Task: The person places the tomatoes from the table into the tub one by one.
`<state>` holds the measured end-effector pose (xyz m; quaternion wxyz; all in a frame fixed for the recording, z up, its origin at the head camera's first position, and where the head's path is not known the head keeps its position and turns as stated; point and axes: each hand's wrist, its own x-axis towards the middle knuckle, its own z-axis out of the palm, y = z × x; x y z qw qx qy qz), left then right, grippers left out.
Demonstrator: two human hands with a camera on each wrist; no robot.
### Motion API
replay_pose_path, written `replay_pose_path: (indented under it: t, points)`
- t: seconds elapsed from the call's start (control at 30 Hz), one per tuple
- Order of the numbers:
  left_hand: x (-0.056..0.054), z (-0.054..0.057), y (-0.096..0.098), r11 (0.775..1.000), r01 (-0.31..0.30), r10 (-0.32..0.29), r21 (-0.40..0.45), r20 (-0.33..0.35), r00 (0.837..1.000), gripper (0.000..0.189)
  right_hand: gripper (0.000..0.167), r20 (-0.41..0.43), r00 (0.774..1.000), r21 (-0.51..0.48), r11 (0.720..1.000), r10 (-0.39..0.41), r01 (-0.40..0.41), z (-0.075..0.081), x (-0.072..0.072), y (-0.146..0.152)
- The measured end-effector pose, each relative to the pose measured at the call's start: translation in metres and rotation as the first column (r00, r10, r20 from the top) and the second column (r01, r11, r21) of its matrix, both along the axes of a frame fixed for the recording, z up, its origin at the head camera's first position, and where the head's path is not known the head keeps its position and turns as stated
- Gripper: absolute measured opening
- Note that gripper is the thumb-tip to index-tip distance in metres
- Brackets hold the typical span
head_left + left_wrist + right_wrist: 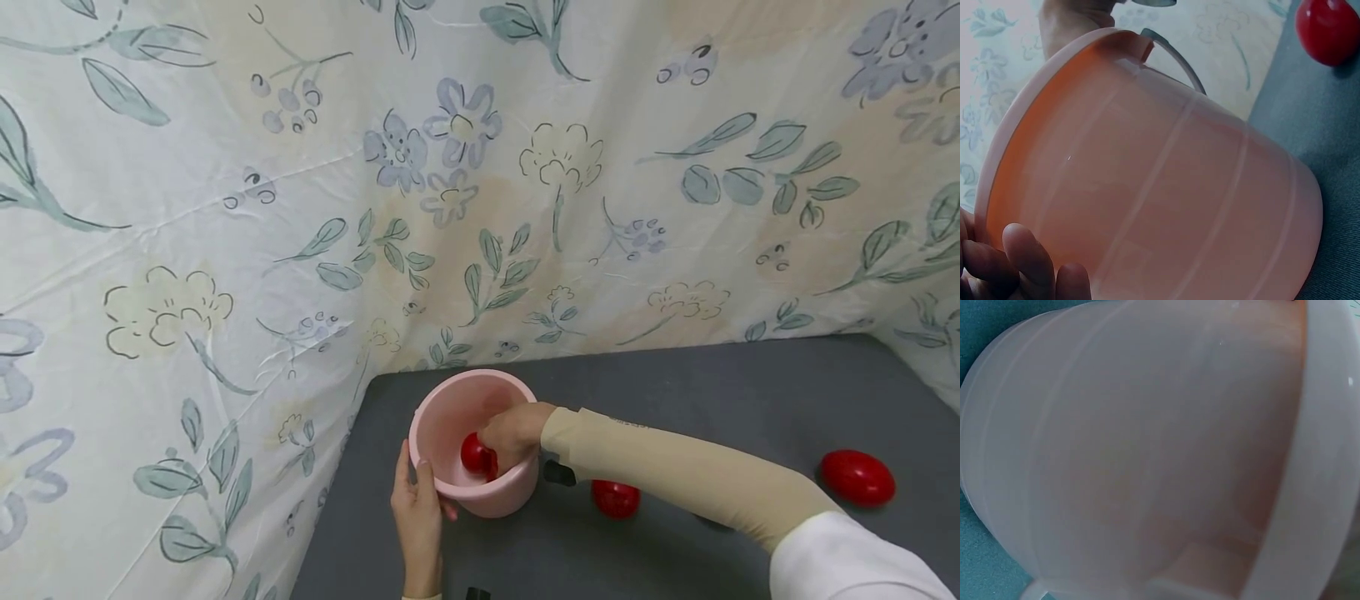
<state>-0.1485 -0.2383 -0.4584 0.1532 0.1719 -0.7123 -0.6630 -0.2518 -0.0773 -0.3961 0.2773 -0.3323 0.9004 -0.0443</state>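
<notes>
A pink bucket [480, 502] stands tilted on the dark tabletop, its mouth facing me. My left hand [418, 508] grips its near left rim, and the left wrist view shows fingertips [1029, 256] against the outer wall. My right hand [513, 433] reaches over the right rim into the bucket, fingers curled at a shiny red fruit [473, 452] low inside. More red shows just under those fingers, partly hidden by the hand. In the right wrist view the bucket's wall [1116, 437] fills most of the picture and hides the fingers.
Another round red fruit [616, 500] lies right of the bucket, partly behind the right forearm. Farther right is an oval red fruit [857, 478]. A floral cloth [465, 250] hangs behind and to the left of the dark table [637, 375]. The bucket has a grey handle [1179, 59].
</notes>
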Motion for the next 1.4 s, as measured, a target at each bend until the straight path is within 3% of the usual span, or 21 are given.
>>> replay_pose_path:
  t: [0.37, 0.63, 0.8, 0.93, 1.17, 1.27, 1.4]
  points:
    - [-0.003, 0.0, 0.003, 1.0, -0.004, 0.004, 0.003, 0.004, 1.0, 0.055, 0.051, -0.138, 0.99, -0.011, 0.999, 0.029, -0.03, -0.007, -0.001, 0.002]
    - [-0.002, -0.002, 0.003, 1.0, -0.002, 0.002, -0.012, 0.008, 1.0, 0.054, 0.039, -0.166, 0.985, -0.024, 0.999, 0.039, -0.044, -0.008, 0.002, 0.002]
    - [-0.002, -0.002, 0.003, 1.0, 0.006, -0.006, -0.013, 0.003, 1.0, 0.054, 0.024, -0.154, 0.988, -0.128, 0.991, 0.017, -0.037, -0.011, -0.001, 0.004]
    - [0.0, -0.002, 0.001, 1.0, 0.002, -0.002, -0.018, 0.009, 1.0, 0.055, 0.008, -0.133, 0.991, -0.307, 0.951, 0.006, -0.047, -0.014, -0.003, 0.004]
    - [0.001, -0.001, 0.0, 0.999, 0.008, -0.007, -0.037, 0.015, 1.0, 0.057, 0.016, -0.222, 0.975, -0.52, 0.847, -0.01, -0.11, -0.005, 0.0, 0.013]
    - [0.0, -0.002, 0.001, 0.999, 0.008, -0.008, -0.033, 0.007, 1.0, 0.057, 0.019, -0.26, 0.964, -0.554, 0.826, -0.053, -0.104, 0.01, 0.004, 0.026]
    - [0.0, -0.003, 0.001, 0.999, -0.005, 0.006, -0.042, 0.021, 1.0, 0.056, 0.032, -0.264, 0.955, -0.569, 0.821, -0.139, -0.037, 0.032, 0.01, 0.051]
